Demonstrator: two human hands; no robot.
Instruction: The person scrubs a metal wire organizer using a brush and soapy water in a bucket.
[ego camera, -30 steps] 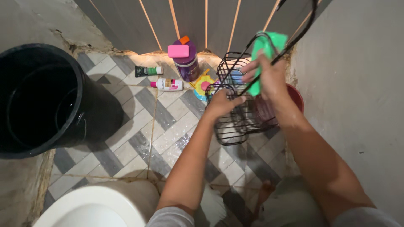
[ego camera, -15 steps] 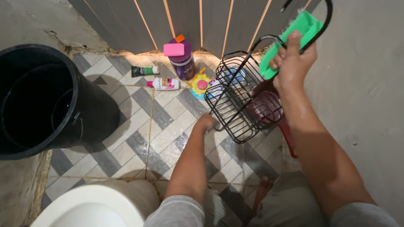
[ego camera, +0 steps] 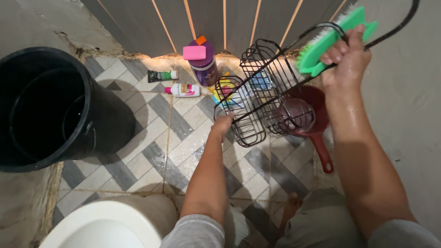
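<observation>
Black wire makes up the rack (ego camera: 257, 96) that both hands hold tilted above the tiled floor (ego camera: 151, 138). At its lower end the left hand (ego camera: 222, 125) is closed on the rim, while at the upper end the right hand (ego camera: 345, 55) grips the top wire together with a green scrub brush (ego camera: 331, 38) — bristles facing up and away. Behind the rack's mesh a red dipper (ego camera: 312, 120) rests on the floor, its handle pointing toward the person. Against the grey slatted wall stand a purple bottle (ego camera: 204, 64) with a pink soap bar (ego camera: 194, 52) on its lid, and two small tubes (ego camera: 172, 82) lie just beside it. Well apart to the left sits a black bucket (ego camera: 50, 105) — near a white toilet (ego camera: 105, 225).
</observation>
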